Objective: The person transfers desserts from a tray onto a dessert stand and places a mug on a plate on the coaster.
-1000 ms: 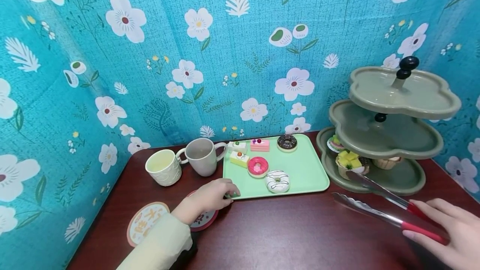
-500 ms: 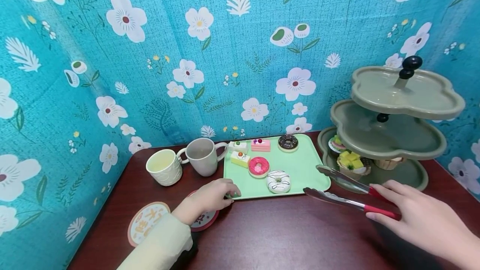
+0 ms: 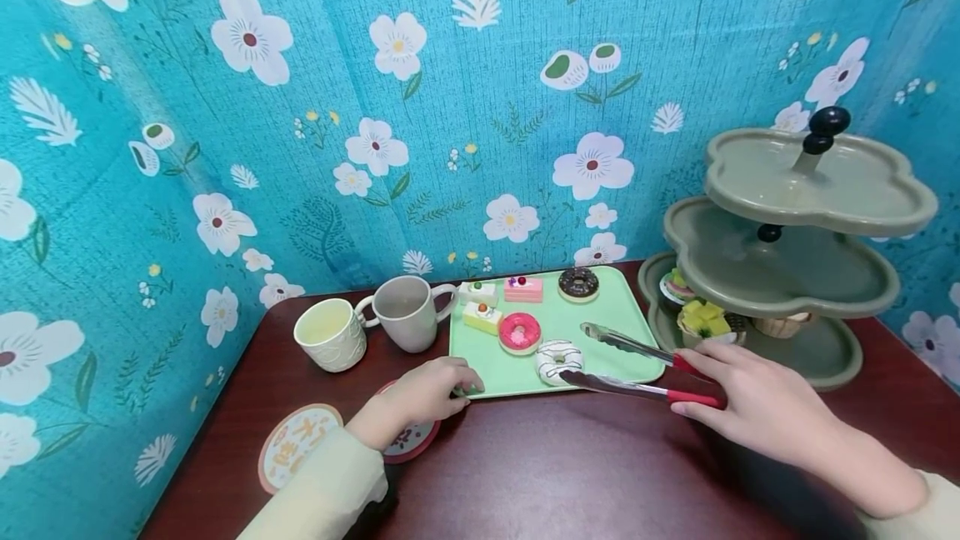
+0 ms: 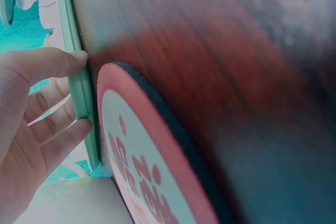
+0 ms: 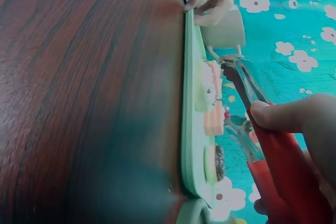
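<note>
My left hand [image 3: 427,392] holds the near left corner of a light green tray [image 3: 607,361]; in the left wrist view, its thumb and fingers meet the rim. My right hand [image 3: 765,398] grips red-handled metal tongs [image 3: 637,388], their arms spread apart with nothing between the tips. The tongs reach over the tray's near right part, the lower tip close to a white striped donut [image 3: 557,361]. Also on the tray are a pink donut [image 3: 519,333], a chocolate donut [image 3: 578,284], a pink cake slice [image 3: 523,290], a yellow-sided one [image 3: 482,317] and a white one [image 3: 478,293].
A three-tier green stand [image 3: 780,265] rises at the right, with a fruit tart [image 3: 703,321] and other pastries on its bottom tier. Left of the tray are a grey mug [image 3: 405,315] and a cream cup [image 3: 332,336]. Two round coasters lie nearer, one orange-rimmed [image 3: 296,440].
My right hand has carried the tongs leftward from beside the stand's bottom tier to above the tray, near the white donut. The left hand stays at the tray corner.
</note>
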{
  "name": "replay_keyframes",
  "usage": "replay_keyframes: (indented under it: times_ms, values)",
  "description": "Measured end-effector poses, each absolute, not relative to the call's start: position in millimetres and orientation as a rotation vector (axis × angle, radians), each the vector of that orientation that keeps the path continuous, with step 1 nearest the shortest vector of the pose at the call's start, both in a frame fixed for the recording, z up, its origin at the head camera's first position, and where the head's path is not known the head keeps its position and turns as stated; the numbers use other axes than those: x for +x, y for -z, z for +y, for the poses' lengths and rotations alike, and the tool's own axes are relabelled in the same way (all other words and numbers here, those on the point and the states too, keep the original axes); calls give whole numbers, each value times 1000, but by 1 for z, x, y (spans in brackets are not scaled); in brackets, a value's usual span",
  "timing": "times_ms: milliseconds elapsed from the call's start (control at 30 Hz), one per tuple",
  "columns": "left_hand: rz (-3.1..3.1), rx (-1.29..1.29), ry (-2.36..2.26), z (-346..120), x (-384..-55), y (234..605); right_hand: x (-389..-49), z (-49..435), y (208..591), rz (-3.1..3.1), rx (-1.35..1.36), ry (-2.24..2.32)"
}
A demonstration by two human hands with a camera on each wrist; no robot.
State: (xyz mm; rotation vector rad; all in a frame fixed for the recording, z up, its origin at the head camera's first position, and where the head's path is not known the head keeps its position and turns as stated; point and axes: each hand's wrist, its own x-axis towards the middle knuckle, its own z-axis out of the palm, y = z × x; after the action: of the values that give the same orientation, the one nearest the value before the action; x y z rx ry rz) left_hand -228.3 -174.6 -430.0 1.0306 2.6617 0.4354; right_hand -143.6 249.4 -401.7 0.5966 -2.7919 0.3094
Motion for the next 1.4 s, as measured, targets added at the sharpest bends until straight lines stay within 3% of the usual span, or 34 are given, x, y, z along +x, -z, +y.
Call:
replay_keyframes:
  times_ms: [733,1400]
  values:
    - [2663,1027,-451,-176,-231,433,-174,227,422,-2666,785,-359]
    - [2681,1046,-436,-175,-229,431,-183,230,432,-2715,727,-355]
